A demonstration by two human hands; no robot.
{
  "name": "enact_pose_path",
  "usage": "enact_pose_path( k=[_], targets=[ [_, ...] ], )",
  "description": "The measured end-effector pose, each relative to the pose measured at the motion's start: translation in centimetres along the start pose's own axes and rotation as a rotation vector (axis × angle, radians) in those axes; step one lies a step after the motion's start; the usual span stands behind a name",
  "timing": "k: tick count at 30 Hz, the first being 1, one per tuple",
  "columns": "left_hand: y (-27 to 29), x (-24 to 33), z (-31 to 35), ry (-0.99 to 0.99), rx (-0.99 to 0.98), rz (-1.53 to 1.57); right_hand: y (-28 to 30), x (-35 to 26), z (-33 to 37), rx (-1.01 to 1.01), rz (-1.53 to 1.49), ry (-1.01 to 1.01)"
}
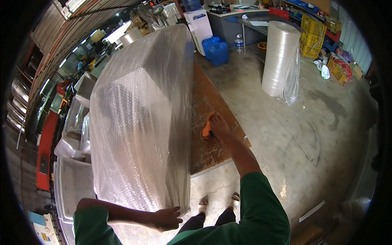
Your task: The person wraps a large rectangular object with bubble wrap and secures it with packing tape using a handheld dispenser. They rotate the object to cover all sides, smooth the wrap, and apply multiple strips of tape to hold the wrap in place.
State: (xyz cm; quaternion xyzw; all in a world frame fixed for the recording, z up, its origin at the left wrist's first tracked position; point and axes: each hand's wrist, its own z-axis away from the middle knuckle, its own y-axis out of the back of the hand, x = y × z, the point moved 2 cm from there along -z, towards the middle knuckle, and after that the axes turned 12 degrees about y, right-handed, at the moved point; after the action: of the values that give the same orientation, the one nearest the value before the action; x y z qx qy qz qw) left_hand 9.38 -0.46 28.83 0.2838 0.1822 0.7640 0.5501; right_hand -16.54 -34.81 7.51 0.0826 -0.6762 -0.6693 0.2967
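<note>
A large, boxy bundle in clear bubble wrap stands before me, its contents blurred by the film. My left hand is at the bundle's lower right corner, fingers slightly apart and holding nothing visible. To the right of the bundle, my right hand reaches over a worn brown board. Its fingers are closed on the upper end of an orange hand tool with a black part; the exact kind of tool is hard to make out. That tool is over the board, apart from the wrap.
A tall bubble wrap roll stands on the concrete floor, its loose end trailing. Behind are blue jugs, a white water dispenser and yellow crates. Other wrapped items line the left side. A white strip lies lower right.
</note>
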Motion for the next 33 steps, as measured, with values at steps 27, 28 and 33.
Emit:
enact_pose_path(
  k=[27, 28, 33],
  targets=[
    [2.5, -0.4, -6.1, -0.428, -0.411, -0.284, 32.1, -40.7, 42.1, 0.926, -1.749, -1.332],
    [3.0, 0.3, -5.5, -0.414, -0.437, -0.337, 34.2, -40.9, 40.8, 0.82, -1.77, -1.337],
    [3.3, 1.3, -6.2, -0.341, -0.425, -0.465, 38.7, -39.6, 33.9, 0.093, -1.743, -1.143]
  ],
)
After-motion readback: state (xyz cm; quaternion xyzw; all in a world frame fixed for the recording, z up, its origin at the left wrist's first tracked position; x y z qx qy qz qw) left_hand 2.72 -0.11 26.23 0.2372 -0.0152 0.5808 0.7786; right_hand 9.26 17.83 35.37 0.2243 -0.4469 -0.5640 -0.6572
